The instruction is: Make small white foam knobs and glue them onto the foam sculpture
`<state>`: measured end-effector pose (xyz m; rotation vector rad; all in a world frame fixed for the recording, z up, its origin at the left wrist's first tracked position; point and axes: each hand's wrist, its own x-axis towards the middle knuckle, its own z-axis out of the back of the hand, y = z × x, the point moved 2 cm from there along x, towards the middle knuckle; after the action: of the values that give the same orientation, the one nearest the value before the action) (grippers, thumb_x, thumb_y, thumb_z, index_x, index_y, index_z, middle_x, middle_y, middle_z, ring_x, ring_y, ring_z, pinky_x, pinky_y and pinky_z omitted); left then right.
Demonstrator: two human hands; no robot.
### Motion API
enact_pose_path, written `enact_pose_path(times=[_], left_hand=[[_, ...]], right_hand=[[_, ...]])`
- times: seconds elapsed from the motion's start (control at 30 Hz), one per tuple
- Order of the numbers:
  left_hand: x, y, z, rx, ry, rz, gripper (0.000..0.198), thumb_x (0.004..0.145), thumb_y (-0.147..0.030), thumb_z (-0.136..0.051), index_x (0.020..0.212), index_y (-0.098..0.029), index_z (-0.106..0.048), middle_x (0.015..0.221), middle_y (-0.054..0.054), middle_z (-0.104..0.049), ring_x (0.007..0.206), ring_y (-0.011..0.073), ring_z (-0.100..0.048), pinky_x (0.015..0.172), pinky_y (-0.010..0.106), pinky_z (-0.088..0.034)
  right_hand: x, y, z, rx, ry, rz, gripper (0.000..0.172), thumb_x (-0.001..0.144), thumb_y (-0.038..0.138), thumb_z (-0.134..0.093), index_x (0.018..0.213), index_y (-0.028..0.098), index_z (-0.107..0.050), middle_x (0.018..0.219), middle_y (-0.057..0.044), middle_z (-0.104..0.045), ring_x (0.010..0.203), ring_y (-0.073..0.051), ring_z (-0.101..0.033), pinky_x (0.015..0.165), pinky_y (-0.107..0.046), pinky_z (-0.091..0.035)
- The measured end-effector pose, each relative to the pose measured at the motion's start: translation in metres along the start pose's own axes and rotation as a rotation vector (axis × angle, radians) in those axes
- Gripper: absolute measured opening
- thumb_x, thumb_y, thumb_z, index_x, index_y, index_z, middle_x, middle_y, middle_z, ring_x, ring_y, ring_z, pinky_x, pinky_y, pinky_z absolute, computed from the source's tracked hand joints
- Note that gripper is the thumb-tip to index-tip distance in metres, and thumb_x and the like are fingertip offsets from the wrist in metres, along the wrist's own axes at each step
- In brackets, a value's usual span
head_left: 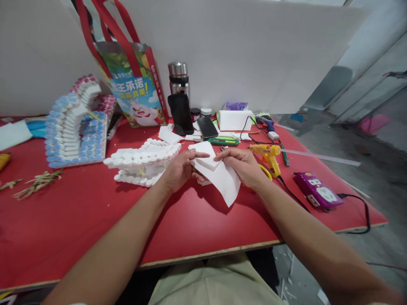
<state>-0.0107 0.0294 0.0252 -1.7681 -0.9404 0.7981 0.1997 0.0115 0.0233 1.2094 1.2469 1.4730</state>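
Pinching a creased white paper sheet [227,183] above the glossy red tabletop [206,231], the right hand [244,165] has thumb and fingers closed. The left hand [182,170], half-curled, holds the sheet's left side, index finger stretched across it.

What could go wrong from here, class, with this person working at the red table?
The right hand is close to the yellow glue gun; if that is hot, it might burn the skin. The left hand is beside the white knobbly model, which could get knocked. The white paper between the hands might crease or tear.
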Motion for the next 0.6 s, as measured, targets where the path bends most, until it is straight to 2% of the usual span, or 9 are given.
enact_pose_path(times=[0.17,0.3,0.37,0.47,0.6], left_hand=[[-0.002,0.004,-0.007,0.174,0.013,0.021,0.040,0.077,-0.043,-0.081,0.094,-0.009,-0.070,0.075,0.010,-0.075,0.054,0.0169,-0.069,0.050,0.026,-0.058],[-0.004,0.003,-0.009,0.262,0.001,-0.030,0.034,0.084,-0.043,-0.075,0.089,-0.010,-0.068,0.069,0.009,-0.075,0.054,0.0177,-0.071,0.053,0.026,-0.058],[-0.005,0.002,-0.008,0.294,-0.021,-0.052,0.033,0.086,-0.042,-0.073,0.090,-0.010,-0.069,0.067,0.009,-0.075,0.053,0.0173,-0.070,0.052,0.025,-0.058],[-0.004,0.003,-0.007,0.303,-0.029,-0.073,0.032,0.087,-0.041,-0.072,0.092,-0.009,-0.070,0.064,0.008,-0.074,0.052,0.0172,-0.070,0.049,0.024,-0.056],[-0.002,0.004,-0.005,0.242,-0.013,-0.085,0.031,0.084,-0.036,-0.075,0.100,-0.009,-0.072,0.062,0.007,-0.073,0.050,0.0164,-0.069,0.051,0.024,-0.056]], right_hand=[[-0.001,0.006,0.000,-0.110,0.034,0.050,0.021,0.085,0.024,-0.061,0.095,0.020,-0.079,0.082,-0.001,-0.071,0.068,-0.013,-0.057,0.061,-0.025,-0.040],[-0.001,0.010,-0.002,-0.007,0.033,-0.068,0.036,0.087,0.042,-0.067,0.117,0.022,-0.072,0.086,-0.002,-0.072,0.069,-0.016,-0.062,0.062,-0.027,-0.045],[0.000,0.008,-0.005,-0.048,0.052,-0.127,0.040,0.082,0.046,-0.074,0.113,0.020,-0.074,0.087,-0.003,-0.074,0.072,-0.017,-0.064,0.063,-0.028,-0.047],[0.001,0.003,-0.006,-0.121,0.056,-0.139,0.033,0.076,0.041,-0.081,0.100,0.018,-0.078,0.081,-0.003,-0.074,0.068,-0.017,-0.064,0.061,-0.027,-0.046],[0.002,-0.003,-0.002,-0.010,0.031,-0.141,0.031,0.076,0.037,-0.080,0.102,0.021,-0.079,0.081,-0.003,-0.076,0.067,-0.016,-0.065,0.060,-0.027,-0.047]])
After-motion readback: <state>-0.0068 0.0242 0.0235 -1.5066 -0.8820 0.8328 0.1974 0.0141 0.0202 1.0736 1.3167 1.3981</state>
